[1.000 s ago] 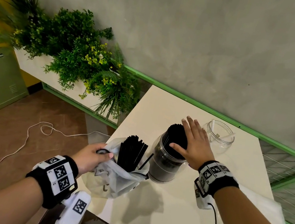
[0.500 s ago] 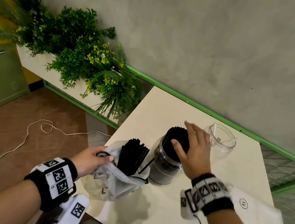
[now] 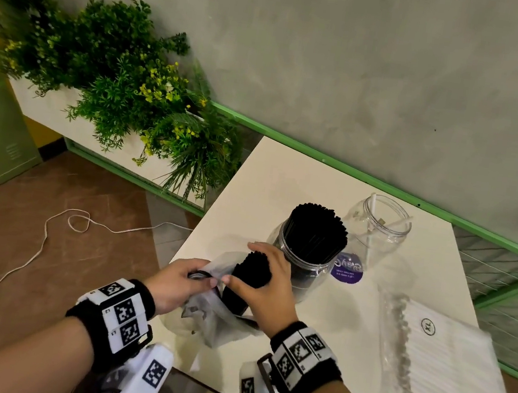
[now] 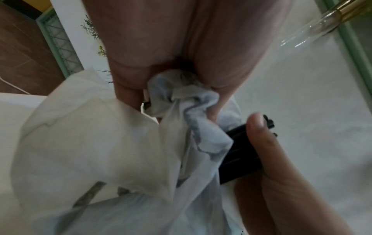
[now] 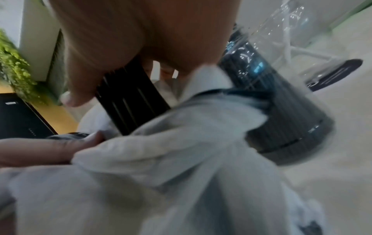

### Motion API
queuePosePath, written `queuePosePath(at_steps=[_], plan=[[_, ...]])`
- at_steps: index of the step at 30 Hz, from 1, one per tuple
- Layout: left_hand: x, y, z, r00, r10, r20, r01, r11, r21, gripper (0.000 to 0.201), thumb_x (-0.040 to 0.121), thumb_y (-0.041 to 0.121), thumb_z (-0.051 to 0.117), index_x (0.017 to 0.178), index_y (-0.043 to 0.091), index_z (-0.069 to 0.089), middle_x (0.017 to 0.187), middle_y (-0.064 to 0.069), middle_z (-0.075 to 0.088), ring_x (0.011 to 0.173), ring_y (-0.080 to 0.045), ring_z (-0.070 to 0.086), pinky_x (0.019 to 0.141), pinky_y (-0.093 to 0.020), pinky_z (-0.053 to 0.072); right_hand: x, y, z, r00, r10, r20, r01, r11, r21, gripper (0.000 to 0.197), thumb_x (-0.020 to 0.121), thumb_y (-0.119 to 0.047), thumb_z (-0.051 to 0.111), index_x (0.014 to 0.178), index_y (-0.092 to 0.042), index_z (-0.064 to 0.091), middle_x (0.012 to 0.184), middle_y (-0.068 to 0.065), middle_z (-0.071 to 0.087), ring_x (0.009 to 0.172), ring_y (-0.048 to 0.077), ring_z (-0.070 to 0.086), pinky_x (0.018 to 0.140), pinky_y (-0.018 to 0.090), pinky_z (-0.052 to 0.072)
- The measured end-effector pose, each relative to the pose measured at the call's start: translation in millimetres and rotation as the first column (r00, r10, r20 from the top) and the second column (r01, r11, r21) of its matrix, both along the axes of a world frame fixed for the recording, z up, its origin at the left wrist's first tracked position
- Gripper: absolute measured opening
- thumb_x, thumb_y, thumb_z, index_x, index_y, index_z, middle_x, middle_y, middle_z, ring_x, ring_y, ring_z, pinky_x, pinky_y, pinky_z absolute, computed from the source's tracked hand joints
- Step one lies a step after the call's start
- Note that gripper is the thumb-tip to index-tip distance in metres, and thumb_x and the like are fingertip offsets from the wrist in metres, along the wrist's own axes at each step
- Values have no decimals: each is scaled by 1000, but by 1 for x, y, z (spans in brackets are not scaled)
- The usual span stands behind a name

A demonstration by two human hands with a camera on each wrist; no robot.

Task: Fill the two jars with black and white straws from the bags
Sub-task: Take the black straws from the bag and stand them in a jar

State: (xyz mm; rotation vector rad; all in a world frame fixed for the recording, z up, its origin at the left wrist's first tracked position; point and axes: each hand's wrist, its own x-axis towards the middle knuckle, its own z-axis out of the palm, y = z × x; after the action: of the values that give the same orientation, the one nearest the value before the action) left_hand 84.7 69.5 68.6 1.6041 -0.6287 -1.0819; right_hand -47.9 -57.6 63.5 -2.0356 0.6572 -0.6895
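A clear jar [image 3: 304, 252] packed with black straws [image 3: 316, 231] stands mid-table. Behind it to the right, a second clear jar [image 3: 381, 230] holds a few white straws. At the table's near left edge, a translucent bag [image 3: 217, 320] holds a bundle of black straws [image 3: 247, 281]. My left hand [image 3: 179, 283] pinches the bag's bunched rim [image 4: 181, 98]. My right hand [image 3: 266, 285] is wrapped around the black bundle [image 5: 128, 98] above the bag's mouth, thumb on one side, fingers on the other.
A flat bag of white straws [image 3: 446, 372] marked XL lies at the table's right front. A purple round label [image 3: 347, 268] lies between the jars. Potted greenery [image 3: 127, 84] stands left of the table, and a white cable [image 3: 46, 233] runs across the floor.
My right hand left the top of the filled jar, came back and left to the bag, and closed around the black bundle. The left hand kept hold of the bag's rim.
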Motion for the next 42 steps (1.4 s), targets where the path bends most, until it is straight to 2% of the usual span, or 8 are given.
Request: queuePosePath(at_steps=[7, 14, 21, 28, 34, 36, 38, 42], plan=[[-5, 2, 0, 999, -35, 36, 34, 999, 23, 15, 89, 7, 61, 74, 10, 59, 69, -4, 56, 68, -20, 50, 58, -27, 39, 12, 21, 3, 989, -91, 118, 84, 994, 68, 20, 68, -28, 71, 84, -17, 66, 94, -10, 58, 96, 8, 52, 86, 17, 40], [-4, -4, 9, 1000, -4, 22, 4, 1000, 0, 4, 85, 8, 65, 89, 7, 67, 84, -12, 64, 79, -22, 58, 77, -35, 45, 7, 14, 22, 942, -145, 301, 33, 937, 348, 15, 76, 6, 66, 88, -3, 65, 86, 5, 69, 83, 10, 63, 78, 20, 49], [-2, -8, 7, 998, -28, 59, 24, 997, 77, 11, 90, 8, 60, 90, 16, 68, 87, -12, 68, 80, -24, 62, 78, -34, 47, 5, 3, 23, 922, -233, 308, 73, 888, 454, 18, 74, 1, 67, 82, -15, 62, 78, 2, 66, 80, 18, 61, 83, 38, 49], [-1, -9, 9, 995, 54, 83, -61, 995, 85, 13, 91, 9, 59, 84, 16, 67, 80, -8, 68, 74, -23, 62, 73, -34, 49, -22, 5, 34, 904, -170, 393, 55, 956, 287, 26, 78, 10, 67, 92, -10, 60, 84, 11, 65, 82, 20, 63, 78, 23, 51], [-10, -13, 11, 969, -65, 237, 50, 996, 69, 19, 90, 7, 59, 95, 24, 64, 93, 2, 68, 88, -17, 62, 82, -29, 48, -40, 17, -9, 956, -172, 237, 98, 951, 293, 25, 76, 2, 73, 90, -14, 61, 82, 4, 67, 76, 12, 62, 73, 21, 50], [-17, -10, 7, 855, -129, 501, 74, 989, 128, 37, 89, 12, 60, 119, 32, 54, 118, 8, 55, 108, -12, 53, 93, -24, 42, -40, 19, -24, 950, -231, 210, 140, 917, 372, 21, 77, 3, 73, 89, -12, 65, 82, 6, 70, 77, 13, 64, 73, 27, 53], [-26, -3, 8, 624, -112, 773, 61, 994, 95, 54, 84, 12, 61, 130, 34, 46, 127, 10, 44, 114, -13, 44, 96, -27, 38, -38, 19, -37, 942, -303, 146, 214, 874, 435, 17, 75, -6, 75, 90, -11, 68, 81, 4, 72, 79, 19, 68, 75, 37, 56], [-40, 10, 5, 137, -214, 967, 220, 958, 181, 50, 59, 22, 73, 104, 38, 58, 101, 8, 52, 90, -17, 51, 72, -30, 45, -39, 13, -56, 915, -401, 36, 339, 815, 470, 15, 72, -12, 78, 82, -8, 68, 76, 8, 72, 75, 28, 69, 71, 49, 57]])
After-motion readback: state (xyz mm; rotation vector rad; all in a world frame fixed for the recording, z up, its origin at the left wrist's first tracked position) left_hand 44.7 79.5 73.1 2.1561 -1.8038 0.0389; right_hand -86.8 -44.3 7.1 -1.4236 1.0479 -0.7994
